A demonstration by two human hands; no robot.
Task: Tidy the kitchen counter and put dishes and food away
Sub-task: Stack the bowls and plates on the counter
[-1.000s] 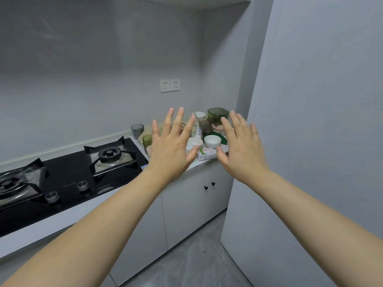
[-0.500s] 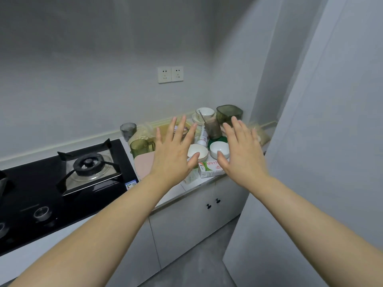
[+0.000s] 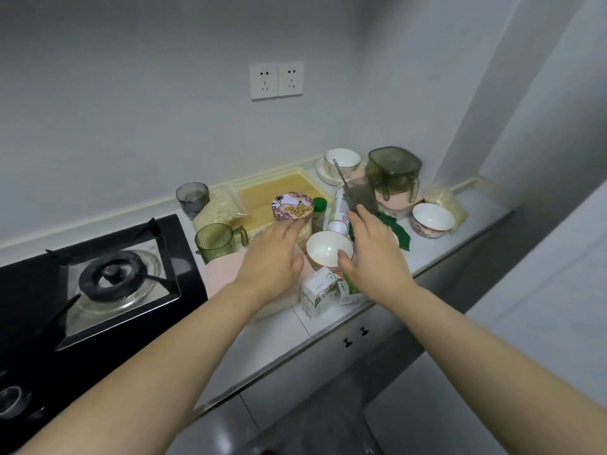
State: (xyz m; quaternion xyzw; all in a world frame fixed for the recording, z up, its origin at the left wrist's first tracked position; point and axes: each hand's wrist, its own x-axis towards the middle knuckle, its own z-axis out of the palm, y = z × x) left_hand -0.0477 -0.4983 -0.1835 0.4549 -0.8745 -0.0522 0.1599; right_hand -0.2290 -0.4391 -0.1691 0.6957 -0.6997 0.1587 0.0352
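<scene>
Bowl [image 3: 329, 252] crowded by cartons [image 3: 320, 295]; jar [image 3: 292, 206] behind

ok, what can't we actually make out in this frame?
Head view:
left hand fingertips: motion-blurred, contact with the lidded jar unclear.
green item: mostly hidden by the right hand.
carton print: too small.
stove: left part cut off by frame edge.

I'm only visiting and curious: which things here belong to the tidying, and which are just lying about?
For the job: white bowl, small carton, green mug, lidded tub.
Just there: gas burner, wall sockets.
</scene>
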